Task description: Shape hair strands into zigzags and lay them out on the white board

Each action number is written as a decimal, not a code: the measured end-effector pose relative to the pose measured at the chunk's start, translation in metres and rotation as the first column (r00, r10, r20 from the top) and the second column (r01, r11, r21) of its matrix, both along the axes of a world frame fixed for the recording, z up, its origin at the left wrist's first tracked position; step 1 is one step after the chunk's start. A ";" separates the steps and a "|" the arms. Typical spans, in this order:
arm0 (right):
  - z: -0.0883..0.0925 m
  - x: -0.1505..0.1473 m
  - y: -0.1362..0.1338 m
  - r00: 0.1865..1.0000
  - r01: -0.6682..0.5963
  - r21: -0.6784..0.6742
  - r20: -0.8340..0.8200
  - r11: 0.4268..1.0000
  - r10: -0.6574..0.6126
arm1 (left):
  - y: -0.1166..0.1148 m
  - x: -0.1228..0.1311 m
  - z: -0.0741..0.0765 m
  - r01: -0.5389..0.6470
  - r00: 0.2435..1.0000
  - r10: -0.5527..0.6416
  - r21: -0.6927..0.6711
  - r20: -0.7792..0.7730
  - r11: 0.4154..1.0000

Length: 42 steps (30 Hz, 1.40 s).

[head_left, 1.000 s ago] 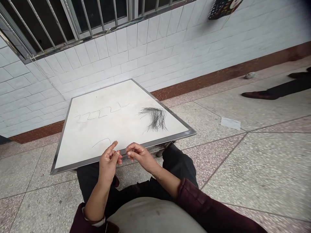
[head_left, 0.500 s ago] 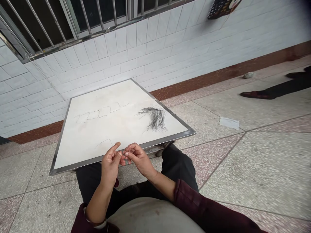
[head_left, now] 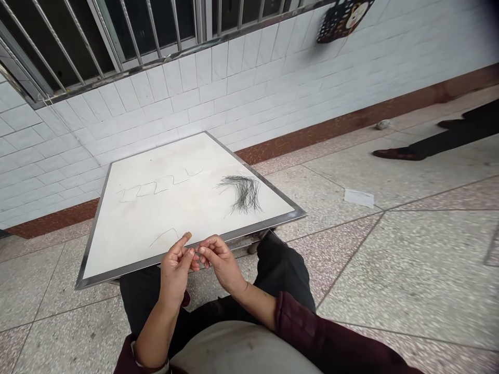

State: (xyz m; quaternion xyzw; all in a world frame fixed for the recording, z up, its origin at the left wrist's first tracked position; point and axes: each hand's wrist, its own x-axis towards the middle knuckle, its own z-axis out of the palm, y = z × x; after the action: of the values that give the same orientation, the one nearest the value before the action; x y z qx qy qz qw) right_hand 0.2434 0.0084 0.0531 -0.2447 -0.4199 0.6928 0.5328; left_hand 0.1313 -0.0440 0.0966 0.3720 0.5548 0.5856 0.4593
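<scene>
My left hand [head_left: 176, 267] is closed in a pinch at the front edge of the white table [head_left: 128, 234]. A thin dark wire [head_left: 163, 235] with a bend in it sticks out past its fingers over the table top. My right hand [head_left: 222, 262] pinches close beside the left, fingertips nearly meeting; a small dark bit of the wire seems to show between them. Further back, several bent wires [head_left: 156, 188] lie in a zigzag row. On the table's right side is a loose pile of thin dark wires [head_left: 245, 193].
Behind the table stands a white tiled wall [head_left: 156, 111] with a barred window [head_left: 128, 31]. A patterned bag [head_left: 343, 21] hangs on it. At the right are another person's dark trouser leg and shoe [head_left: 399, 154]. A white paper piece [head_left: 358, 197] lies on the floor.
The whole view has shifted slightly, so the table and wall sit a little further left and lower. Both hands keep their pinch together, with hardly any movement between them.
</scene>
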 end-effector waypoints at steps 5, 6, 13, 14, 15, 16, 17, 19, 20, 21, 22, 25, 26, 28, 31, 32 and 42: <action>-0.003 0.000 0.000 0.999 -0.012 0.003 -0.032 1.000 0.012 | 0.001 0.001 0.002 -0.001 1.000 0.002 0.011 -0.011 1.000; -0.003 0.000 0.000 0.999 -0.016 0.001 -0.032 1.000 0.016 | 0.001 0.001 0.002 0.001 1.000 -0.001 0.010 -0.014 1.000; 0.000 0.002 0.003 0.998 -0.057 -0.037 0.007 0.998 0.057 | 0.000 -0.008 0.002 0.064 0.997 -0.066 -0.037 -0.050 0.997; 0.001 0.002 0.003 0.998 -0.055 -0.038 0.007 0.998 0.055 | 0.000 -0.009 0.002 0.068 0.996 -0.069 -0.027 -0.049 0.997; 0.002 0.002 0.004 0.999 -0.053 -0.038 0.006 0.998 0.053 | 0.000 -0.010 0.002 0.065 0.997 -0.066 -0.015 -0.046 0.998; 0.002 0.002 0.004 0.999 -0.052 -0.038 0.005 0.998 0.052 | 0.000 -0.011 0.002 0.058 0.997 -0.058 -0.004 -0.043 0.998; 0.002 0.002 0.004 0.999 -0.053 -0.038 0.004 0.998 0.053 | 0.001 -0.011 0.002 0.047 0.998 -0.047 0.006 -0.041 0.999; 0.002 0.002 0.005 0.998 -0.063 -0.041 0.004 0.997 0.063 | 0.001 -0.010 0.001 0.022 0.999 -0.021 0.019 -0.040 1.000; 0.002 0.002 0.006 0.998 -0.070 -0.044 0.006 0.997 0.070 | 0.002 -0.010 0.001 0.011 0.999 -0.010 0.023 -0.039 1.000; 0.002 0.003 0.007 0.997 -0.073 -0.048 0.009 0.996 0.074 | 0.002 -0.010 0.001 0.001 0.999 0.000 0.023 -0.038 1.000; 0.003 0.004 0.008 0.997 -0.072 -0.053 0.013 0.996 0.072 | 0.002 -0.010 0.001 -0.009 0.999 0.010 0.021 -0.038 1.000; 0.005 0.010 0.015 0.999 -0.031 -0.058 0.027 0.998 0.032 | 0.003 -0.015 0.003 -0.033 0.999 0.033 0.000 -0.028 0.999; 0.005 0.012 0.018 1.000 -0.010 -0.058 0.027 0.998 0.012 | 0.003 -0.018 0.004 -0.040 0.999 0.040 -0.009 -0.020 0.999; 0.006 0.016 0.024 0.999 0.036 -0.058 0.020 0.998 -0.035 | 0.002 -0.025 0.006 -0.058 0.998 0.058 -0.026 -0.004 0.998; 0.004 0.021 0.028 0.994 0.104 -0.041 0.030 0.994 -0.103 | 0.001 -0.037 0.007 -0.081 0.997 0.082 -0.056 0.015 0.995; 0.002 0.022 0.028 0.991 0.120 -0.020 0.054 0.993 -0.119 | 0.000 -0.041 0.007 -0.086 0.996 0.087 -0.063 0.019 0.994; 0.029 0.012 0.009 0.688 -0.307 0.844 0.516 0.440 -0.511 | 0.004 -0.039 -0.009 -0.075 0.997 0.073 -0.076 -0.024 0.994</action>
State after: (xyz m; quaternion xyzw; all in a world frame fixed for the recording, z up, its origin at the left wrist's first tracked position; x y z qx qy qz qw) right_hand 0.2552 0.0175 0.0824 -0.2030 -0.8711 0.1705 0.4133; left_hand 0.0923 -0.0402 0.0876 0.3395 0.5950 0.5764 0.4454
